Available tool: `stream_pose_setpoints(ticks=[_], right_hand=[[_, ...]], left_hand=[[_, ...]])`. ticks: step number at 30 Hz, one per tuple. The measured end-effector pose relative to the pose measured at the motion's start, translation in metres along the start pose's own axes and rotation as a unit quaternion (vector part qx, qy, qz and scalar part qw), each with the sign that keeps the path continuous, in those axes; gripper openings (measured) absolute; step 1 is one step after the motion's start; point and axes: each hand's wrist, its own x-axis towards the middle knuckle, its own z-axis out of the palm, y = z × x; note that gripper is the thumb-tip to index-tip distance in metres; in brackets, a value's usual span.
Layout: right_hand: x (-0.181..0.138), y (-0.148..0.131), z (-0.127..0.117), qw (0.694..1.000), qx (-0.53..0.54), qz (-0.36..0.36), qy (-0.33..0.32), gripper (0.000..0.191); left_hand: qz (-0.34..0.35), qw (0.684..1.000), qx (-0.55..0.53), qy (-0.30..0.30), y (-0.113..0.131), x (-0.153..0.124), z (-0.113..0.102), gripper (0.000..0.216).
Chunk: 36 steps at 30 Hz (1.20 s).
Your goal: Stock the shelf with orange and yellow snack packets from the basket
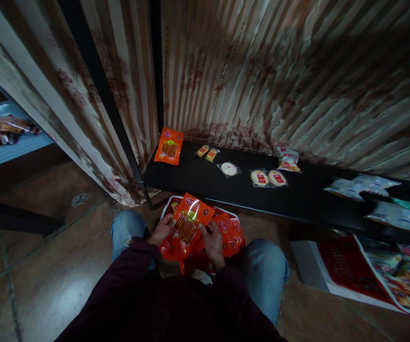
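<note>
Between my knees, my left hand [163, 229] and my right hand [213, 241] grip the two sides of an orange snack packet [188, 221]. Brown sticks show through its clear window. Beneath it, more orange snack packets [230, 232] lie heaped in a white-rimmed tray [171, 198] on the floor. One matching orange packet [170, 146] leans at the left end of the low black shelf [198, 178], against the curtain. My fingers are closed on the packet's edges; the heap's lower part is hidden by my arms.
Along the shelf lie small yellow wrapped cakes [207, 153], round white wrapped biscuits [268, 178], a red-white bag [289, 159] and pale packets [361, 185]. A box of snacks [397, 275] sits on the floor at right. A black post [119, 128] rises at the shelf's left corner.
</note>
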Motion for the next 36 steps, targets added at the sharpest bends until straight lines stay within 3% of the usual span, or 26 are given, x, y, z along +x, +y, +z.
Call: stream_pose_setpoints(ticks=[6,11,19,36], right_hand=[[-0.009,-0.002,0.013,0.983,0.163,0.062,-0.060,0.033],[-0.013,-0.006,0.014,0.973,0.204,0.097,-0.054,0.030],[-0.013,-0.012,0.018,0.969,0.208,0.113,-0.074,0.022],[-0.001,-0.037,0.022,0.973,0.212,0.087,-0.012,0.031]], left_hand=[[-0.029,0.998,-0.047,-0.007,0.003,-0.003,-0.001,0.041],[-0.026,0.995,-0.087,-0.037,0.003,-0.003,-0.002,0.046],[-0.033,0.988,-0.146,-0.030,0.008,-0.001,-0.002,0.044],[-0.028,0.978,-0.202,-0.042,0.037,0.001,0.006,0.039]])
